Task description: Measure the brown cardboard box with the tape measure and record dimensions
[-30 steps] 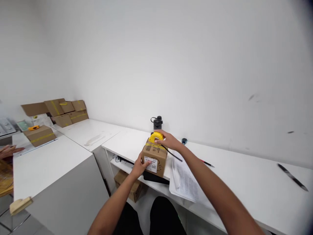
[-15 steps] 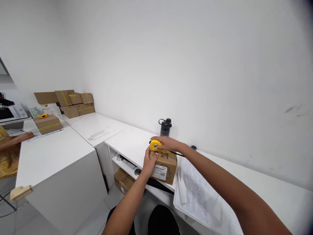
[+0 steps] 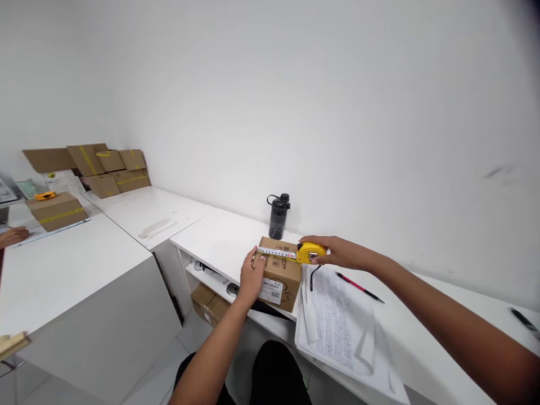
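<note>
A small brown cardboard box (image 3: 288,271) with a white label on its front stands at the front edge of the white desk. Across its top lies the pulled-out blade (image 3: 276,253) of a yellow tape measure (image 3: 309,253), its printed numbers facing up. My left hand (image 3: 252,275) pinches the blade's end at the left edge of the box, thumb on the cardboard. The tape measure's case is gripped in my right hand (image 3: 333,251), just past the box's right edge. A black wrist strap hangs from the case over the papers.
Written papers (image 3: 341,326) lie right of the box, a red and black pencil (image 3: 360,288) behind them. A dark bottle (image 3: 278,216) stands by the wall. Stacked cartons (image 3: 112,169) fill the far left corner. Another person's hand (image 3: 14,236) rests at the left desk.
My right hand has moved right with the tape measure's case, drawing the blade out across the box top. My left hand stays at the box's left edge. The view has shifted slightly right.
</note>
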### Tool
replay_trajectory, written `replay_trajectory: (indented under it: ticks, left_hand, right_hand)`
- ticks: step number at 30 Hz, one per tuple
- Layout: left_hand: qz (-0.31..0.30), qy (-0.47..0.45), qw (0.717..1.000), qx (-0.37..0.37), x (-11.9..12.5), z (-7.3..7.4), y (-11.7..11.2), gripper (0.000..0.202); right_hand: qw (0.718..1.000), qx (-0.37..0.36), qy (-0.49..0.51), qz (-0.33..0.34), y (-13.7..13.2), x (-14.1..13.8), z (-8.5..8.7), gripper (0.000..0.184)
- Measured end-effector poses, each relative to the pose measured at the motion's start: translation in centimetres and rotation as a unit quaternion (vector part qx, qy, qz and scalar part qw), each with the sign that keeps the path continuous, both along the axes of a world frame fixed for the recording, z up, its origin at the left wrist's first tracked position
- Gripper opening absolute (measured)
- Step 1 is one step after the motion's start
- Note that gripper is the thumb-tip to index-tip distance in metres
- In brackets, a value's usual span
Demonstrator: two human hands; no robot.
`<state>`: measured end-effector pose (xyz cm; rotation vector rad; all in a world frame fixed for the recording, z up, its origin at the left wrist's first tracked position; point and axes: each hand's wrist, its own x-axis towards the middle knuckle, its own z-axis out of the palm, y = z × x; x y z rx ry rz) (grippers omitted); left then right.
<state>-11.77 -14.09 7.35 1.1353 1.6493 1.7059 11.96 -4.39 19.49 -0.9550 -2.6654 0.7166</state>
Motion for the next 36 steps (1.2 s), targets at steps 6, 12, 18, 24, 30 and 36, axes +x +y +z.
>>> replay_trajectory:
  ticks: [6,12,18,24,30,36]
  left_hand:
    - [0.008,0.015,1.0,0.003,-0.2,-0.2,0.4,0.045]
    - [0.006,-0.029,0.999,0.017,0.1,-0.2,0.5,0.043]
    - [0.022,-0.045,0.998,0.038,0.5,-0.1,0.5,0.041]
    - [0.025,-0.054,0.998,0.035,0.6,0.3,0.3,0.041]
    - [0.012,-0.077,0.997,0.023,0.5,0.5,0.2,0.044]
    - [-0.007,-0.087,0.996,0.025,0.3,0.5,0.3,0.046]
  right_hand:
    - [0.999,0.007,-0.024,-0.035,-0.3,2.2,-0.4,0.055]
    - [0.998,-0.016,-0.02,-0.05,-1.2,2.8,-0.6,0.057]
    - [0.999,-0.002,-0.048,-0.015,-2.6,3.0,0.1,0.055]
    - [0.998,0.005,-0.058,-0.02,-2.0,3.3,-0.4,0.055]
    - [0.998,0.027,-0.058,-0.021,-1.7,3.4,-0.6,0.055]
    - [0.997,0.03,-0.063,-0.033,-2.1,3.2,-0.4,0.053]
